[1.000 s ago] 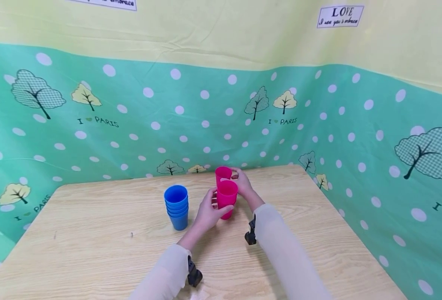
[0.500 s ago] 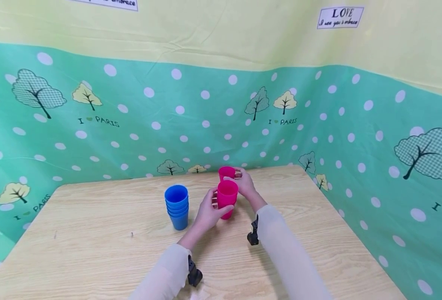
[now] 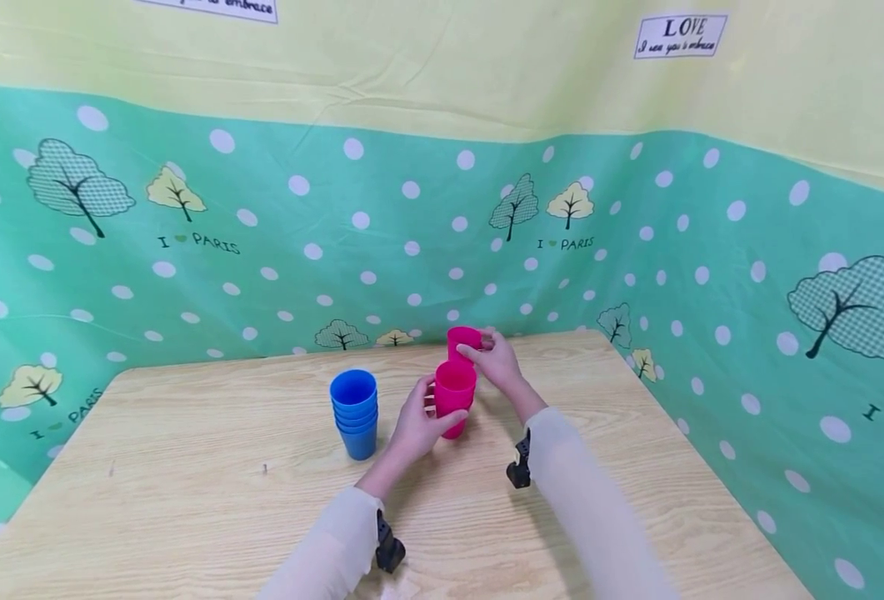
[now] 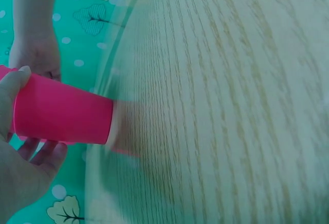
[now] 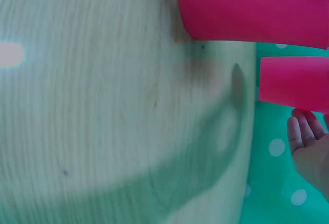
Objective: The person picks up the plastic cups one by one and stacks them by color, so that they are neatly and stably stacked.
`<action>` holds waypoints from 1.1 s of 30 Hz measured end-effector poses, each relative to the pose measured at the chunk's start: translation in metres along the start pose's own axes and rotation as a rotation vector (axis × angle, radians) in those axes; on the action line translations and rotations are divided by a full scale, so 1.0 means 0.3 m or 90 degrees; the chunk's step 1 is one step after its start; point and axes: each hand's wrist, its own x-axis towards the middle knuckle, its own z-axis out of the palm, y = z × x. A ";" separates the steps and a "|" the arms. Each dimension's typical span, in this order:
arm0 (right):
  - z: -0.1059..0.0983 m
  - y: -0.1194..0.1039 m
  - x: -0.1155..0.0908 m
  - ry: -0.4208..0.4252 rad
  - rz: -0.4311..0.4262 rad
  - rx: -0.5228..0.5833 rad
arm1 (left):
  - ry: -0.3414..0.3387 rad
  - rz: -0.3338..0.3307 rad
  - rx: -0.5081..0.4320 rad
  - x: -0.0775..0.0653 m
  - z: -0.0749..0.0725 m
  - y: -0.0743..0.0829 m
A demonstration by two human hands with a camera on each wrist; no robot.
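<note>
My left hand [image 3: 419, 425] grips a pink cup stack [image 3: 454, 398] that stands upright on the table, its thumb across the near side. In the left wrist view, the outer cup [image 4: 64, 112] has its base close to the tabletop. My right hand [image 3: 497, 358] holds a single pink cup [image 3: 462, 343] by its right side, just behind the stack. The stack hides the lower part of that cup in the head view. In the right wrist view this cup [image 5: 293, 82] appears against the green backdrop, fingers [image 5: 303, 126] at its side.
A stack of blue cups [image 3: 353, 417] stands left of the left hand. Beneath everything is a light wooden table [image 3: 187, 500], backed by a green and yellow printed cloth [image 3: 382, 275] that also runs along the right side. Each wrist carries a black camera [image 3: 390, 546].
My right hand has shifted to the right and slightly farther away, taking the single pink cup with it. The left hand, pink stack and blue stack have stayed put.
</note>
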 end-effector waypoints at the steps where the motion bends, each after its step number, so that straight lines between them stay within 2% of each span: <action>1: -0.006 -0.002 0.000 0.000 0.000 -0.002 | -0.001 -0.001 0.001 0.000 0.000 0.000; 8: -0.049 -0.036 -0.007 -0.002 0.002 -0.023 | -0.004 -0.014 0.006 -0.003 0.005 0.003; 23: -0.122 -0.088 -0.017 -0.004 -0.028 -0.001 | -0.005 -0.017 0.008 -0.001 0.006 -0.002; 33: -0.158 -0.148 -0.035 -0.004 -0.075 -0.009 | -0.004 0.012 -0.005 0.005 0.003 -0.006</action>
